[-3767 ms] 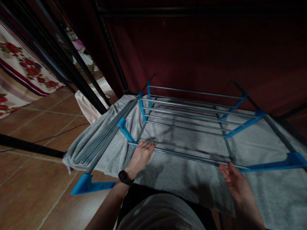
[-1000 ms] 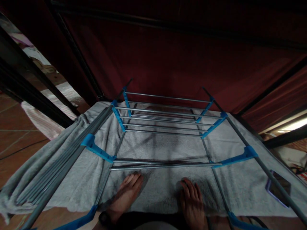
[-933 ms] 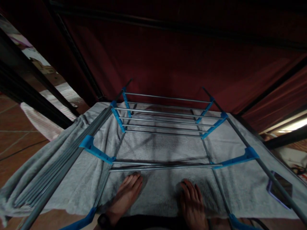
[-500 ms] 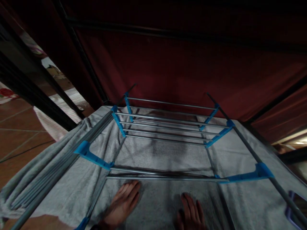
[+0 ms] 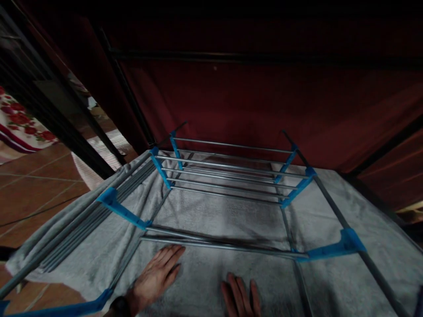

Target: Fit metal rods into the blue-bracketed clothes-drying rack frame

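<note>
A rack of grey metal tubes joined by blue plastic brackets (image 5: 123, 212) lies on a grey blanket (image 5: 198, 281). My left hand (image 5: 155, 275) rests with fingers stretched out on the blanket, just below the near crossbars (image 5: 214, 243) and close to the left side tube. To its right, my right hand (image 5: 240, 296) is on the blanket too, fingers extended and holding nothing; its lower part is cut off by the frame edge. Several thinner crossbars (image 5: 224, 178) span the rack's far section. Along the left, loose grey tubes (image 5: 95, 220) lie in a bundle.
A dark red fabric wall (image 5: 231, 101) with black bars rises behind the blanket. At the left are a tiled floor (image 5: 36, 189), a black slanted post, a pale striped cloth (image 5: 86, 165) and a red floral cloth (image 5: 24, 121).
Both hands have shifted left in view, still flat on the blanket. The camera has turned slightly, showing more of the floral cloth at left; the dark-edged object at lower right is mostly out of view.
</note>
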`<state>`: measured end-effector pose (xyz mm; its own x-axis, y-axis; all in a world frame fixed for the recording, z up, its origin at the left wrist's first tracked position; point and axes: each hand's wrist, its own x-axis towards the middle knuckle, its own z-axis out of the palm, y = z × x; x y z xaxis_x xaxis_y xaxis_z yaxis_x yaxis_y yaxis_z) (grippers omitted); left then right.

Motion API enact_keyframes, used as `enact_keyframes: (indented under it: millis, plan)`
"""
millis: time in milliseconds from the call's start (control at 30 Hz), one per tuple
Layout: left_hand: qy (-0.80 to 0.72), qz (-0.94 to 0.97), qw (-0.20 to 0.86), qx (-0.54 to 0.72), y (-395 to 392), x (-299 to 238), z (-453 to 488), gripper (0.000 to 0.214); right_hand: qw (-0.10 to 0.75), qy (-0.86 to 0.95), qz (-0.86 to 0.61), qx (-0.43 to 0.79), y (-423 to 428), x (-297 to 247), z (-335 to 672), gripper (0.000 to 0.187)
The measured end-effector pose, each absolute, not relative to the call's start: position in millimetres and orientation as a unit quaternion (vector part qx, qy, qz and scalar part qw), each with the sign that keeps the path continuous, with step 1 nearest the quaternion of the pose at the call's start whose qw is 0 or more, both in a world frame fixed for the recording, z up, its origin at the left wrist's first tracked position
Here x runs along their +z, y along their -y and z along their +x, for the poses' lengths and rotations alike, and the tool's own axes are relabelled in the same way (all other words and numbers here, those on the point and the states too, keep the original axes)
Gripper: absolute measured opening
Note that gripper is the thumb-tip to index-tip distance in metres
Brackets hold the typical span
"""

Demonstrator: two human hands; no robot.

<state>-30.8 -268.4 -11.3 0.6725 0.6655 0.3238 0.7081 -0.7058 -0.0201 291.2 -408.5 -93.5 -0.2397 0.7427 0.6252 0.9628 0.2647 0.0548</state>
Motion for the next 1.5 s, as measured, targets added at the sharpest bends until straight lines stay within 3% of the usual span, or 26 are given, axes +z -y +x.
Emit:
enact_keyframes:
  millis: [333, 567, 767, 867, 1033, 1367, 1500]
  plan:
    - [0.349, -0.921, 0.095, -0.143, 264, -1, -26, 0.051, 0.278, 0.749, -0.575, -0.177, 406, -66, 277, 0.047]
    - [0.348, -0.923, 0.101, -0.134, 266, 2, -25, 0.058, 0.28, 0.754, -0.568, -0.173, 404, -74, 278, 0.047]
    - [0.366, -0.918, 0.081, -0.128, 270, 5, -24, 0.063, 0.329, 0.732, -0.542, -0.251, 393, -92, 275, 0.034]
    - [0.373, -0.916, 0.076, -0.129, 272, 2, -24, 0.063, 0.363, 0.705, -0.541, -0.281, 390, -94, 275, 0.038]
    - [0.377, -0.913, 0.076, -0.138, 272, -5, -24, 0.062, 0.284, 0.741, -0.549, -0.263, 397, -85, 283, 0.044]
    - [0.375, -0.912, 0.073, -0.15, 271, -5, -23, 0.051, 0.275, 0.755, -0.531, -0.269, 396, -75, 288, 0.038]
    - [0.376, -0.912, 0.059, -0.152, 269, -5, -23, 0.046, 0.261, 0.754, -0.54, -0.265, 398, -72, 290, 0.047]
